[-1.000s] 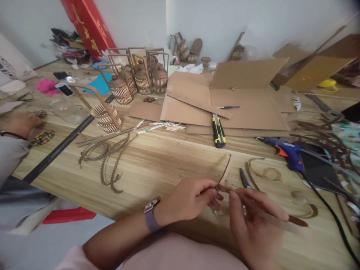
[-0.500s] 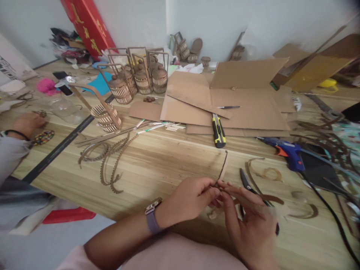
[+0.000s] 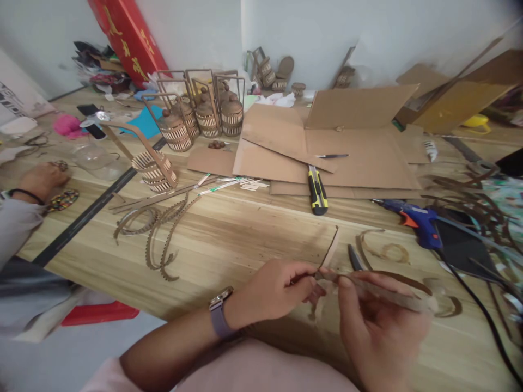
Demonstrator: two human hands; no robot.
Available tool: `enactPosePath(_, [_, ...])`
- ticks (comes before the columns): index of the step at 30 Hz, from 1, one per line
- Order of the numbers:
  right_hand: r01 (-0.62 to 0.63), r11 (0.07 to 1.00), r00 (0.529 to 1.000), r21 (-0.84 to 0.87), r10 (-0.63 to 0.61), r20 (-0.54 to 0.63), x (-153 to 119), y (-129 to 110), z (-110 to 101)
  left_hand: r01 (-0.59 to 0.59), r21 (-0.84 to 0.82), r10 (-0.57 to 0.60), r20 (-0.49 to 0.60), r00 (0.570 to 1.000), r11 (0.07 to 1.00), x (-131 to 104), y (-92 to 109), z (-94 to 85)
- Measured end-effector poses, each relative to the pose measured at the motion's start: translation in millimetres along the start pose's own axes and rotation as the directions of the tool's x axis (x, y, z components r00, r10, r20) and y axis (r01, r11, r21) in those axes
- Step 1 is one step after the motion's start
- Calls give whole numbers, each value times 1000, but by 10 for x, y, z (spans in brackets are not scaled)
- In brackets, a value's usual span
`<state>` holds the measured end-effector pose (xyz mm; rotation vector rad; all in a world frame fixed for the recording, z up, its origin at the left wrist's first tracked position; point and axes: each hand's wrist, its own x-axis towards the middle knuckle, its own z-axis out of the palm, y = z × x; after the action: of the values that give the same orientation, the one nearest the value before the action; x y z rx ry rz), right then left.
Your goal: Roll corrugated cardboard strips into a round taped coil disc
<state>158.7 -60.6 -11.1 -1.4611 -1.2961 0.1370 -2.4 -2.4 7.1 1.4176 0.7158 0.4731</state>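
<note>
In front of my body both hands pinch a thin, flat brown strip (image 3: 386, 291), whose material I cannot make out. My left hand (image 3: 278, 288), with a watch on its wrist, is closed at the strip's left end. A narrow dark-edged piece (image 3: 330, 247) slants up from those fingertips; whether it is the same strip is hidden. My right hand (image 3: 384, 326) is closed on the strip with the thumb on top, and the strip runs rightward across its fingers. Just beyond that hand lies a dark pointed blade (image 3: 354, 258), partly covered.
A yellow-and-black utility knife (image 3: 317, 190) rests against cardboard sheets (image 3: 359, 158). To the right lies a blue glue gun (image 3: 427, 226) with its cord. Notched strips (image 3: 155, 234) curl at left, near small slatted baskets (image 3: 175, 130). Another person's hand (image 3: 41, 182) rests at far left.
My right hand has slid right, away from my left, and more of the strip now shows across it. The upright piece has tilted further right. My left hand stays nearly in place.
</note>
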Motion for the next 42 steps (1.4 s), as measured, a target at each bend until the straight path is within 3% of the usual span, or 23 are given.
enactPosePath(4, [173,982,980,-74,-164,115,-18,21,-17,29,-2,-29,-22,999,1000,25,16,-3])
enactPosePath(8, [393,913,917,-110,-379,126,-13,33,14,26,-29,-27,-42,999,999,45,28,14])
enactPosePath(13, [476,850,879,-228,-464,106,35,1,15,34,-75,-36,-29,999,997,32,14,61])
enactPosePath(16, [391,885,920,-251,-382,89,36,-5,-15,27,-72,-28,-17,999,997,15,30,71])
enactPosePath(20, [129,981,991,-142,-131,-9,-1,9,-26,24,-72,-24,-7,1000,997,-5,55,48])
enactPosePath(23, [-126,992,989,-2,125,-85,1,-21,-13,27,-25,-27,0,1000,999,-9,47,20])
enactPosePath(25, [-203,977,971,62,209,-113,15,-58,-3,32,-16,-32,1,999,999,-1,29,9])
enactPosePath(29, [-74,990,997,124,77,-22,9,-85,21,28,-83,-28,3,1000,996,28,-7,16])
enactPosePath(33, [76,991,994,113,-84,70,-34,-19,37,39,-44,-41,-31,999,998,40,6,27])
enactPosePath(38, [408,893,911,-188,-384,152,-24,35,18,16,-30,-18,-57,998,999,39,36,41])
enactPosePath(40, [468,859,883,-207,-442,158,-7,29,12,21,-26,-23,-68,997,999,33,36,52])
enactPosePath(42, [434,877,900,-205,-416,128,5,17,9,25,-11,-26,-61,998,1000,22,34,63])
